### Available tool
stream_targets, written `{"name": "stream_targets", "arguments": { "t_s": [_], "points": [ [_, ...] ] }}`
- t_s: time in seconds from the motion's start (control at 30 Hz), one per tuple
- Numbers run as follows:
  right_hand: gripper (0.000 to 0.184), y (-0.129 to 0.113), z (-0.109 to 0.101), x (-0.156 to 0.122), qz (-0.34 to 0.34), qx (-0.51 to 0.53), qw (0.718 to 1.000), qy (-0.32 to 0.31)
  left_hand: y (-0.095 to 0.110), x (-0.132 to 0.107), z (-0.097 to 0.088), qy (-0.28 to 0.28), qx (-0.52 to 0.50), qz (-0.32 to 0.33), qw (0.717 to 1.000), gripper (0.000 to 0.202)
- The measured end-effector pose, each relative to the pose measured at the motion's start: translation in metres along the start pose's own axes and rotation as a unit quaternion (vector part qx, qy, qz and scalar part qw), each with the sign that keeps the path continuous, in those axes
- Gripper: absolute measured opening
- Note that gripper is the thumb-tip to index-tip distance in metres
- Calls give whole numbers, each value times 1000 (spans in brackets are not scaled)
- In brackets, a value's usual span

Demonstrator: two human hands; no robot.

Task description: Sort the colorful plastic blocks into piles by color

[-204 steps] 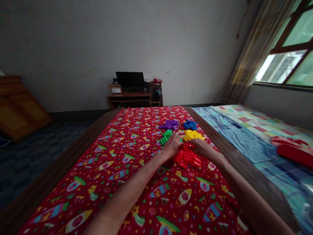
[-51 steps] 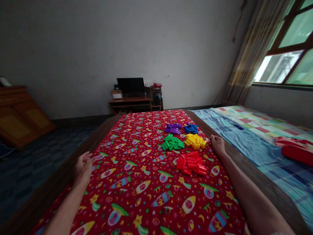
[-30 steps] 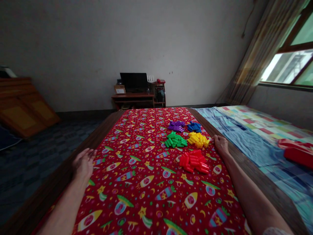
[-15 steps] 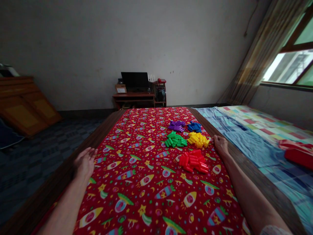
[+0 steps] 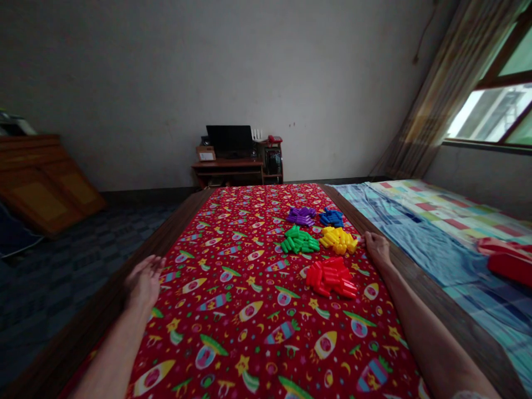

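Observation:
My left hand (image 5: 145,279) rests at the left edge of the table, on the border of the red patterned cloth (image 5: 233,343). Its fingers are loosely stretched and hold nothing. At the right edge lies my right hand (image 5: 377,247), fingers curled in, with no object showing in it. Closest to that hand is a pile of yellow plastic pieces (image 5: 338,240). Beside it are piles of green pieces (image 5: 299,240) and, nearer to me, red pieces (image 5: 331,278). Purple pieces (image 5: 301,216) and blue pieces (image 5: 331,216) lie farther back.
Dark wooden table edges (image 5: 166,221) flank the cloth. On the right is a bed with blue and checkered covers (image 5: 419,244) and a red object (image 5: 509,263). A desk with a monitor (image 5: 229,141) stands by the far wall; a wooden cabinet (image 5: 50,183) is at left.
The view has tilted up very slightly, so things sit a little lower. Both hands and all the coloured piles stay in place.

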State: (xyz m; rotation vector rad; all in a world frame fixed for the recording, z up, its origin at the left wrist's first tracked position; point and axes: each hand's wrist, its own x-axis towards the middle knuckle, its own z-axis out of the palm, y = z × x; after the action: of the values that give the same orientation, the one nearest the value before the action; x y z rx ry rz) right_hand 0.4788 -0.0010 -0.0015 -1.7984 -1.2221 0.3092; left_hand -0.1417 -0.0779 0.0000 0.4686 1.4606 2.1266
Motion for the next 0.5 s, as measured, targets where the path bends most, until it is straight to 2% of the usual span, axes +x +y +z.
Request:
{"name": "stream_targets", "arguments": {
  "t_s": [0.17, 0.27, 0.4, 0.5],
  "points": [
    [50, 9, 4, 2, -36, -27, 999, 31, 0, 1, -1, 8, -4, -16, 1000, 19],
    [55, 2, 13, 22, -56, 17, 997, 58, -1, 3, -1, 8, 7, -14, 1000, 18],
    [70, -14, 42, 72, -25, 208, 978, -11, -1, 1, -2, -5, 24, -21, 999, 18],
    [79, -19, 72, 103, 7, 252, 967, -46, 0, 0, -5, -9, 43, -9, 999, 18]
  ]
}}
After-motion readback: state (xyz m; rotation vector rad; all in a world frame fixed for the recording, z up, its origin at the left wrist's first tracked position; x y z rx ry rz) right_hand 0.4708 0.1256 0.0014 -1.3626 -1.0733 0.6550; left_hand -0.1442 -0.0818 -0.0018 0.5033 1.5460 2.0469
